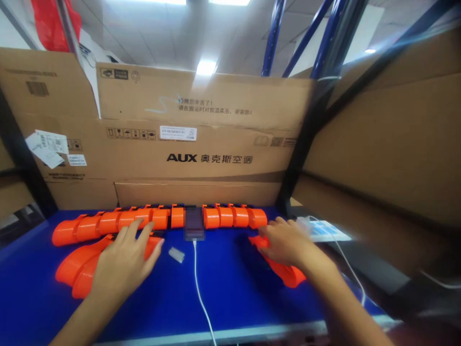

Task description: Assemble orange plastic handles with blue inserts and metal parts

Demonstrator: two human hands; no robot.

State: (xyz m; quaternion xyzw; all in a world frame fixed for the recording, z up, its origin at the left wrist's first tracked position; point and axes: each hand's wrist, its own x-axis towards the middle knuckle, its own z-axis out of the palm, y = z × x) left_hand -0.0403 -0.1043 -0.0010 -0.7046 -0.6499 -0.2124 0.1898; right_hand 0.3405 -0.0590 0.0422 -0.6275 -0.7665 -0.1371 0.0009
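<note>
My left hand (124, 257) lies with spread fingers over a small group of orange curved plastic pieces (77, 271), partly covering them. Its fingertips reach the near edge of a long row of similar orange rolls (110, 222) with black edges. On the right, my right hand (286, 240) has its fingers curled around an orange curved plastic piece (284, 271), which hangs tilted below the palm. Just beyond that hand is the right end of the second row of orange rolls (225, 217). How the right thumb grips is partly hidden.
A blurred phone-like device (194, 223) with a white cable (197, 278) sits between the rows. A small clear plastic bit (176, 254) lies on the blue tabletop (162, 307). Cardboard (201, 139) walls the back; a black post (298, 154) and white-blue packet (324, 229) are at right.
</note>
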